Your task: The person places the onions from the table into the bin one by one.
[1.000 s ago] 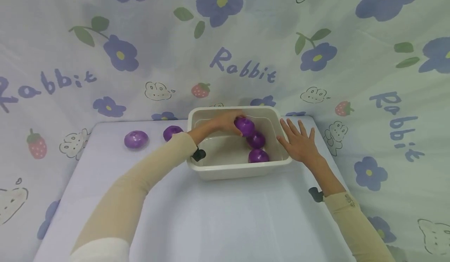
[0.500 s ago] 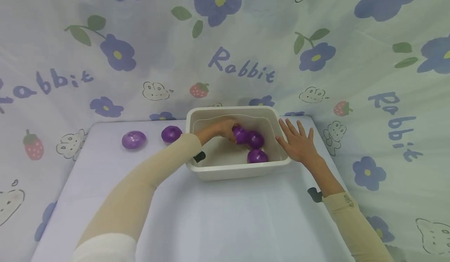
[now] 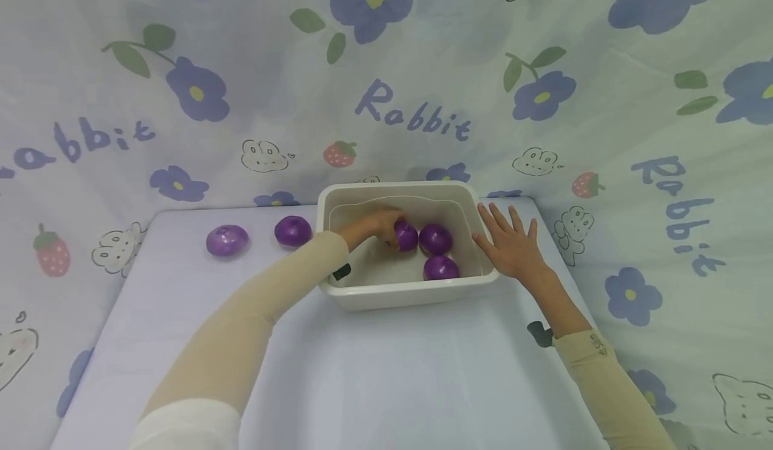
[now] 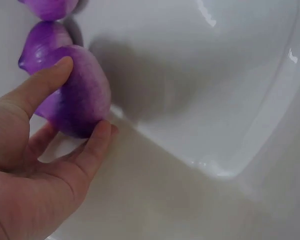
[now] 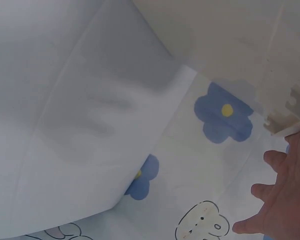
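Observation:
My left hand [image 3: 383, 226] is down inside a white plastic bin [image 3: 410, 297], holding a purple onion [image 3: 407, 237] low near the bottom. In the left wrist view, the thumb and fingertips lie against this onion [image 4: 87, 95], which is shiny and paler on one side. Two more purple onions, a back one [image 3: 436, 239] and a front one [image 3: 441, 268], sit in the bin's right half. My right hand [image 3: 512, 243] has its fingers spread at the bin's right rim. The right wrist view catches that hand [image 5: 285, 195] at its edge.
Left of the bin on the white table [image 3: 386, 369] lie two onions: a darker one [image 3: 293, 231] close to the bin and a paler one [image 3: 227, 241] farther left. A flower-and-rabbit patterned curtain [image 3: 290, 88] stands behind and beside the table.
My left hand has lowered the onion into the bin and shifted it left, so it now sits left of the other two. The right hand stays at the rim.

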Demonstrator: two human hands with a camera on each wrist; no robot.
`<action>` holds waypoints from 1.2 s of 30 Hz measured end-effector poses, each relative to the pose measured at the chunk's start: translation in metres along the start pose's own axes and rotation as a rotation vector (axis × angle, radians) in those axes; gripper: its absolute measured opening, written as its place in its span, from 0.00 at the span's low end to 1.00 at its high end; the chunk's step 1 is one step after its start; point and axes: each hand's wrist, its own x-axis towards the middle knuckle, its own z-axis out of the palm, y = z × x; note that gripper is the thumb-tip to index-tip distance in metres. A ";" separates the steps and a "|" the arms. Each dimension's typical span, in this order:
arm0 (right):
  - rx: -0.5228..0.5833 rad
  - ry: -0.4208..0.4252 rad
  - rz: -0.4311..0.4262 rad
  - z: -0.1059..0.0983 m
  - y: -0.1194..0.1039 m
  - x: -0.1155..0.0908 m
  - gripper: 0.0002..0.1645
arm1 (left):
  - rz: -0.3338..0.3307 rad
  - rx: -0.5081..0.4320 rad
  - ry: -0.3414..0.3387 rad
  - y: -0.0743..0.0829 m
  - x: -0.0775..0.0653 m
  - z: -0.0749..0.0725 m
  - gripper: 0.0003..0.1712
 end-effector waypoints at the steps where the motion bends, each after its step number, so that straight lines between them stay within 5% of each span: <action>1: 0.001 0.001 0.000 0.000 0.000 0.000 0.44 | -0.003 0.000 0.001 0.000 0.001 0.001 0.42; 30: 0.000 -0.004 0.008 0.001 0.000 0.001 0.43 | -0.037 -0.003 -0.020 0.001 0.003 0.009 0.45; 36: 0.009 -0.004 0.007 0.001 0.001 0.000 0.44 | 0.100 -0.002 -0.029 -0.027 0.030 0.011 0.49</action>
